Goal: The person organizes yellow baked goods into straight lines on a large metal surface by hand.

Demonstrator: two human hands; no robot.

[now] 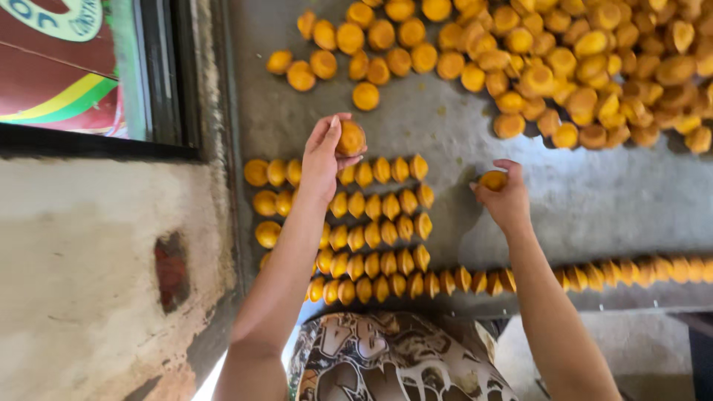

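Two orange pieces, one per hand, above neat rows [375,223] at frame centre.
Left hand [323,160] clamped on round orange piece [350,139]; right hand [507,199] pinched smaller orange piece [493,180], loose heap [587,67] upper right.

Two bare forearms, no sleeves, left hand [321,160], right hand [506,200] — brown-and-cream patterned garment [394,360] below

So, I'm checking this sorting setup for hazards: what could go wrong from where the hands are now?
1. The left hand holds an orange piece right above the neat rows; a slip could knock the pieces leaning on edge out of line.
2. The right hand pinches its piece by the fingertips only, so it might drop onto the grey surface.
3. The nearest row seems close to the front edge; a nudge could push pieces off.
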